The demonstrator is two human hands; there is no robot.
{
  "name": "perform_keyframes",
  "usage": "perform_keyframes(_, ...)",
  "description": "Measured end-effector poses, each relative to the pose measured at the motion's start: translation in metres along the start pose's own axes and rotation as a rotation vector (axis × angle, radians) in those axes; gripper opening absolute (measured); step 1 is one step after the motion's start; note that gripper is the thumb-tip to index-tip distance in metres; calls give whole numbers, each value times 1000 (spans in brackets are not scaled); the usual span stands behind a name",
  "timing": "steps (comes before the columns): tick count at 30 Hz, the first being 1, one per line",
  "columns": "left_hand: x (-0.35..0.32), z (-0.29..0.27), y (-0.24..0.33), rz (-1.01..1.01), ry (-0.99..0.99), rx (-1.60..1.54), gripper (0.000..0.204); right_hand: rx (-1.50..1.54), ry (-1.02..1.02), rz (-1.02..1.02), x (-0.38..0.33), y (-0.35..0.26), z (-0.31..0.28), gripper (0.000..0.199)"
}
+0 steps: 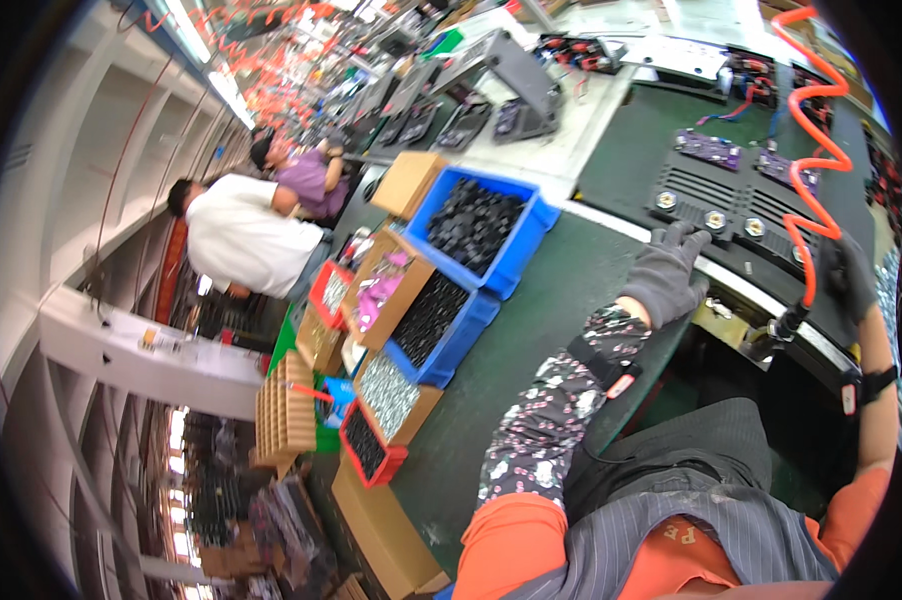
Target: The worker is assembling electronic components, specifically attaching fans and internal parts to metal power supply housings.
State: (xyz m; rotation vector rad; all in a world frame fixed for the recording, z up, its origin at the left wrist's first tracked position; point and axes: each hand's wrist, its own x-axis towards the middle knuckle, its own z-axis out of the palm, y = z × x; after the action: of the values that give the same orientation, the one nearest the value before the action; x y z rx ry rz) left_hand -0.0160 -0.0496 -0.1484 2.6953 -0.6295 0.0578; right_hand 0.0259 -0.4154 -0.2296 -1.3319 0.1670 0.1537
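Note:
My left hand (666, 275), in a grey glove, lies with its fingers spread over the near left edge of a black slotted panel (683, 184). Brass-coloured round fittings (715, 220) sit along the panel's near side, and a purple circuit board (708, 149) lies toward its far end. On the right, my right hand (853, 280), in a dark glove, is beside the panel's right side; its fingers are mostly hidden. Between the hands hangs an orange coiled hose (803, 100), ending in a dark tool (789, 322) at the bench edge.
Blue bins (511, 262) of small black parts stand left on the green bench (561, 262). Near them are a cardboard box of silver screws (387, 392) and a red bin (391, 466). More electronic units (751, 75) lie beyond. Two people (256, 235) work at the far left.

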Motion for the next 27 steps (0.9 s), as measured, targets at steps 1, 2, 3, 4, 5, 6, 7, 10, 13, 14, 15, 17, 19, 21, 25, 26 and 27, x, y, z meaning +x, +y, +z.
perform_keyframes(1,-15,-18,-6,-24,17,44,60,172,-220,134,1,0,-12,30)
perform_keyframes(2,-28,-34,-19,-17,67,76,57,186,49,187,6,14,-32,33)
perform_keyframes(3,-42,-59,-29,-129,16,153,52,37,163,38,0,14,-20,29)
perform_keyframes(4,-62,-81,-51,-131,78,143,49,35,-21,11,4,13,-36,23)
perform_keyframes(5,-83,-100,-70,-172,140,191,49,36,-199,-16,9,14,-58,22)
perform_keyframes(6,-102,-118,-85,-267,207,247,46,38,-199,-11,11,17,-67,22)
perform_keyframes(7,-115,-137,-104,-373,176,197,43,70,-152,28,11,23,-73,25)
perform_keyframes(10,-192,-190,-160,-792,266,256,41,129,-58,135,13,15,-61,43)
perform_keyframes(13,-244,-220,-203,-1157,328,465,43,162,13,194,12,14,-62,39)
perform_keyframes(14,-262,-226,-221,-1268,314,501,47,565,36,481,14,-2,-51,36)
perform_keyframes(15,-269,-227,-230,-1268,316,499,47,966,69,764,12,-15,-41,33)
perform_keyframes(17,-278,-226,-240,-1355,336,676,52,979,100,835,6,-23,-33,29)
perform_keyframes(19,-275,-223,-245,-1420,270,616,57,781,23,699,5,-25,-32,28)
perform_keyframes(21,-262,-220,-243,-1478,151,692,62,594,-56,562,7,-19,-36,27)
perform_keyframes(25,-247,-221,-257,-1573,90,680,72,230,-199,289,7,-1,-47,25)
perform_keyframes(26,-243,-224,-256,-1569,89,667,71,225,-195,289,5,-2,-44,25)
perform_keyframes(27,-240,-225,-255,-1567,86,662,71,216,-136,277,2,-3,-40,23)
